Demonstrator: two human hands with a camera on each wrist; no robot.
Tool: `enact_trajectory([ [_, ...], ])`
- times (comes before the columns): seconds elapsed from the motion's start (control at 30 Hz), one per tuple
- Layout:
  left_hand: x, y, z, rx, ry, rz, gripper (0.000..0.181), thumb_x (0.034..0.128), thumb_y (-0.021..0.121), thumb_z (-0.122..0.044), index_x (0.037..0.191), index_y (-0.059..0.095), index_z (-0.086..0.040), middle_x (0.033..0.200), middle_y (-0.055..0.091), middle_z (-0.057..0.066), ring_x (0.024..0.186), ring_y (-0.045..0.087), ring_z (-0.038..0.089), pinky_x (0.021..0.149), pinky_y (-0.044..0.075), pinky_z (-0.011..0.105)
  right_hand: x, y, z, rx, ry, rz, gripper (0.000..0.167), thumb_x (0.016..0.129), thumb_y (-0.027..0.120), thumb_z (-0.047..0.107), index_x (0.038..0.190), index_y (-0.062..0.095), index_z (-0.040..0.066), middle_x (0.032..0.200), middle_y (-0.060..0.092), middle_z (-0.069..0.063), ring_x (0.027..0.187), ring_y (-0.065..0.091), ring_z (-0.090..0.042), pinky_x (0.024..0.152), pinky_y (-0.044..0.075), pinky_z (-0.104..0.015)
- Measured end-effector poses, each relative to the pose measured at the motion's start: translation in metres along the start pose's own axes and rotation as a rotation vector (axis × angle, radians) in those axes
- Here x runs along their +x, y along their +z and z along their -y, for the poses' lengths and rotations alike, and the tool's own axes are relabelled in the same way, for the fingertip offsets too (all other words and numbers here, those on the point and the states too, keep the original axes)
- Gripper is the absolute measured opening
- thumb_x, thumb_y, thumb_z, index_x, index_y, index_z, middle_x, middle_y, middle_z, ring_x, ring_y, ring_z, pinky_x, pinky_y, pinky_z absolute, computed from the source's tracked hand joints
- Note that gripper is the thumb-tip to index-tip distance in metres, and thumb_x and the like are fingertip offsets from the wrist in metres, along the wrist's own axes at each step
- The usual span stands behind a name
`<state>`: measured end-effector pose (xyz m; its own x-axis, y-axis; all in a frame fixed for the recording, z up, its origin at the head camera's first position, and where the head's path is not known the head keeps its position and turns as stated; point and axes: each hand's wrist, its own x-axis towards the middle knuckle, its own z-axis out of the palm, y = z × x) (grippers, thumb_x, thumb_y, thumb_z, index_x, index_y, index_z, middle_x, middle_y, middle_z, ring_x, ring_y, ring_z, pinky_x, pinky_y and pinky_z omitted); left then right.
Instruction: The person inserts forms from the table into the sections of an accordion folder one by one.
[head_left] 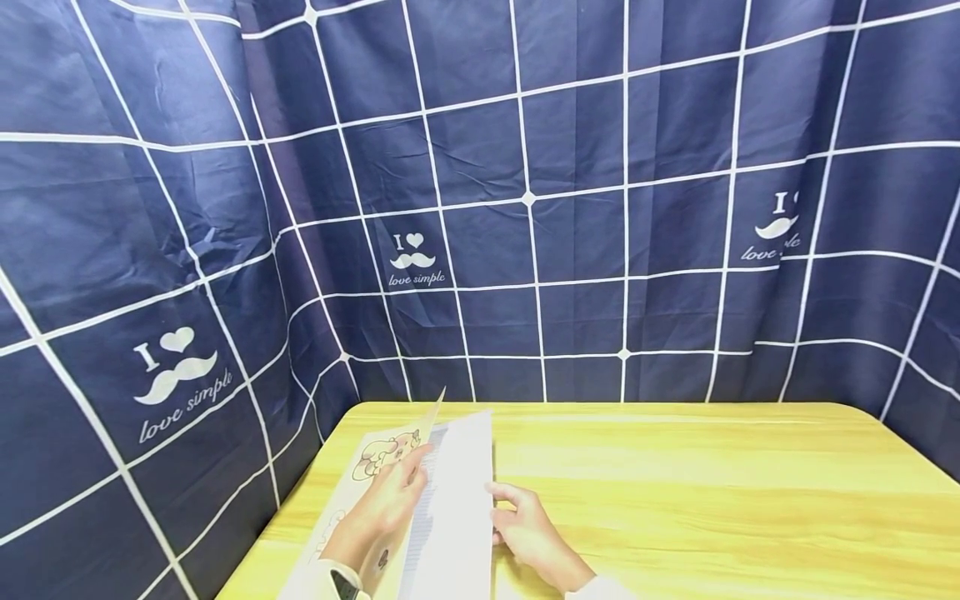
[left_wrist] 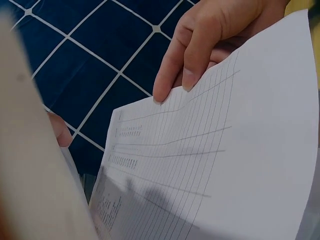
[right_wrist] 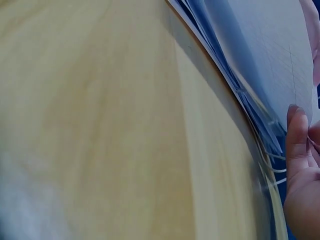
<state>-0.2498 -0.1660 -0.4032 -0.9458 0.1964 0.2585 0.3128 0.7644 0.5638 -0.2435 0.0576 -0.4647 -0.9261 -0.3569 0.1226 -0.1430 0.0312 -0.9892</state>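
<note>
On the table's left side lies an open set of papers with a cartoon-printed page (head_left: 384,457) at its left. My left hand (head_left: 386,504) holds a thin raised leaf (head_left: 435,417) beside that page; in the left wrist view a blurred pale leaf (left_wrist: 35,150) hides most of this hand. A white printed sheet (head_left: 457,492) with ruled columns stands tilted to the right of it. My right hand (head_left: 528,529) pinches this sheet by its edge, thumb and fingers on opposite faces. Below the sheet, bluish layers (right_wrist: 220,55) show in the right wrist view.
The yellow wooden table (head_left: 712,500) stretches to the right. A navy curtain (head_left: 585,275) with white grid lines hangs behind and to the left. Thin white loops (right_wrist: 275,169) stick out near the papers' edge. A dark-faced watch (head_left: 345,583) is on the left wrist.
</note>
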Motion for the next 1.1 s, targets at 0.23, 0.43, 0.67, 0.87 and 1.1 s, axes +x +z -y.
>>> enact_trajectory([
  [0.23,0.000,0.000,0.001,0.006,-0.006,0.003,0.041,0.0974,0.041,-0.019,0.137,0.047,-0.014,0.135,0.054,0.011,0.122,0.051,0.029,0.102,0.038,0.049,0.004,0.009,-0.002,-0.009,0.005,-0.002,0.047,0.090,0.049,0.001,0.135,0.041,-0.010,0.125,0.048,-0.023,0.064,0.056,-0.013,0.063,0.055,-0.026],
  [0.43,0.000,0.000,0.001,0.015,-0.002,0.002,0.041,0.0972,0.041,-0.017,0.137,0.047,-0.013,0.135,0.054,0.013,0.120,0.052,0.030,0.100,0.039,0.050,0.004,0.017,0.002,0.003,0.004,0.015,0.047,0.090,0.049,0.000,0.135,0.041,-0.008,0.127,0.044,-0.025,0.061,0.052,-0.010,0.060,0.053,-0.021],
  [0.67,-0.001,-0.001,0.000,0.012,0.002,0.008,0.041,0.0970,0.042,-0.016,0.138,0.046,-0.012,0.135,0.053,0.013,0.120,0.052,0.030,0.101,0.039,0.050,0.007,0.024,0.003,0.021,0.015,0.010,0.046,0.089,0.050,0.000,0.134,0.043,-0.008,0.122,0.048,-0.021,0.064,0.055,-0.010,0.061,0.054,-0.023],
  [0.87,-0.001,-0.002,-0.001,0.024,0.004,0.007,0.041,0.0973,0.041,-0.017,0.138,0.046,-0.012,0.135,0.053,0.013,0.122,0.051,0.031,0.102,0.038,0.050,0.012,0.031,0.004,0.013,0.011,0.003,0.046,0.089,0.051,0.001,0.134,0.044,-0.008,0.122,0.049,-0.022,0.068,0.056,-0.013,0.061,0.054,-0.024],
  [1.1,0.000,-0.002,-0.002,0.017,0.002,0.021,0.042,0.0970,0.042,-0.016,0.138,0.046,-0.011,0.136,0.052,0.015,0.123,0.050,0.032,0.102,0.036,0.052,0.014,0.039,0.005,-0.025,0.003,-0.008,0.045,0.088,0.051,-0.001,0.133,0.046,-0.007,0.126,0.047,-0.025,0.065,0.053,-0.013,0.058,0.053,-0.023],
])
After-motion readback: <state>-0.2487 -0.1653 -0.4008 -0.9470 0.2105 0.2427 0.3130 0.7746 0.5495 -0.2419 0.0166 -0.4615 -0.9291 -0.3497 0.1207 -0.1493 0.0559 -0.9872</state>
